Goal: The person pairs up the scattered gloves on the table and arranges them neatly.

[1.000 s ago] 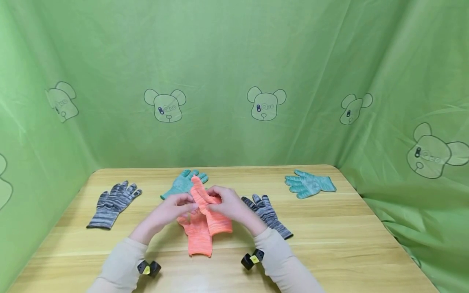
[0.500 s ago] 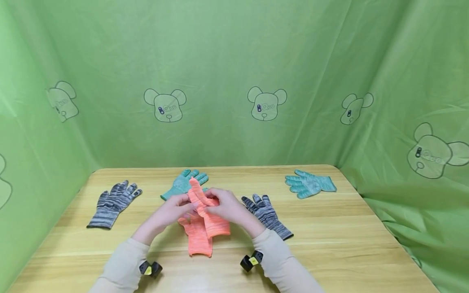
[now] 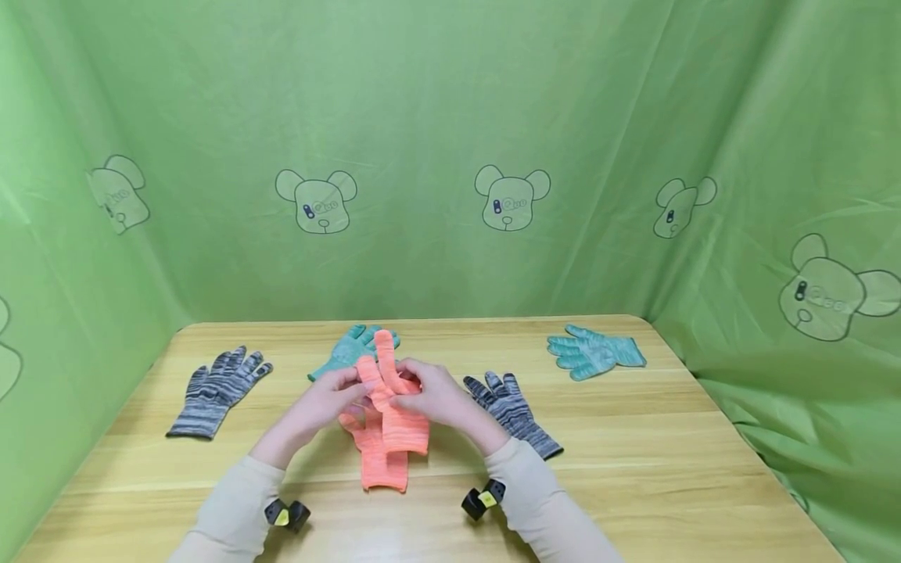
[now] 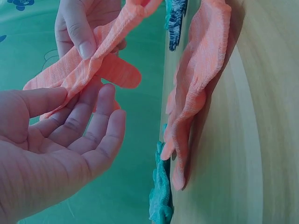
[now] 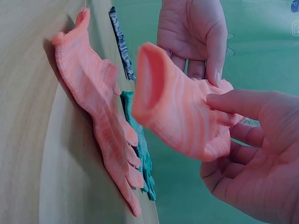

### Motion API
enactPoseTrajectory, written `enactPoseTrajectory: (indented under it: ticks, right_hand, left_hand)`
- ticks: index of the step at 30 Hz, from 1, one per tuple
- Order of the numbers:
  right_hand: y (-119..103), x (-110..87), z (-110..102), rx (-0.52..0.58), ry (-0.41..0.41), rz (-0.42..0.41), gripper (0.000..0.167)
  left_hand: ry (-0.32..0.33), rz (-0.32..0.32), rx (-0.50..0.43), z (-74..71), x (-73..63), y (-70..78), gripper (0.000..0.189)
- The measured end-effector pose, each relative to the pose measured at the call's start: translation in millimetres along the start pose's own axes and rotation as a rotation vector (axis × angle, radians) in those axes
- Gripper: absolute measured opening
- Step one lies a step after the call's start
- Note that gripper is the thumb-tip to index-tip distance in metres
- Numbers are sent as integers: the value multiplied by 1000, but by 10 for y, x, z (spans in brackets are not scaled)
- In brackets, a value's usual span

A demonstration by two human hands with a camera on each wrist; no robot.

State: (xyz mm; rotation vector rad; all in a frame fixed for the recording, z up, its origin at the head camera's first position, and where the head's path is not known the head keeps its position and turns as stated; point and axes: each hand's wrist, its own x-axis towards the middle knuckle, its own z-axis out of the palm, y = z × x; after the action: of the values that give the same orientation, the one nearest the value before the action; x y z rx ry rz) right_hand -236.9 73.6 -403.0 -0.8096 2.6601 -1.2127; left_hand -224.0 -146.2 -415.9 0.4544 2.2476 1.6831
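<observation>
Both hands hold one coral-orange knit glove (image 3: 404, 426) above the table. My left hand (image 4: 70, 135) pinches its finger part between thumb and index finger, the other fingers spread loosely beneath. My right hand (image 5: 252, 144) grips the glove's side, thumb on top and fingers curled under. In the right wrist view the held glove's cuff (image 5: 152, 84) gapes toward the camera. A second orange glove (image 3: 383, 473) lies on the table under the raised one, partly hidden by it in the head view.
A grey-black striped glove (image 3: 217, 395) lies at the left, another striped glove (image 3: 517, 418) right of the hands. One teal glove (image 3: 345, 356) lies behind the hands, another teal glove (image 3: 597, 353) at the back right. Green cloth (image 3: 422, 94) walls the wooden table (image 3: 669, 485).
The held orange glove has turned more upright, its cuff swinging left and its fingers spreading apart. Both hands stay nearly in place. The gloves on the table have not moved.
</observation>
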Motion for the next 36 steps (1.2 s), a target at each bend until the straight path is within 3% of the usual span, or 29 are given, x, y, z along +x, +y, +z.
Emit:
enactPoseTrajectory:
  ticks: [12,20,36]
  right_hand:
    - [33,5,-25,50,-4,-1,43]
    - [68,7,-84,51,-20,25,52]
    - [82,5,-150,116,-48,9,48]
  left_hand:
    - [57,-11,-21,-19,-6,39,33]
    - [51,-22,-18,-36,-9,52,30]
    - [61,-39,-26,-40,7,34,25]
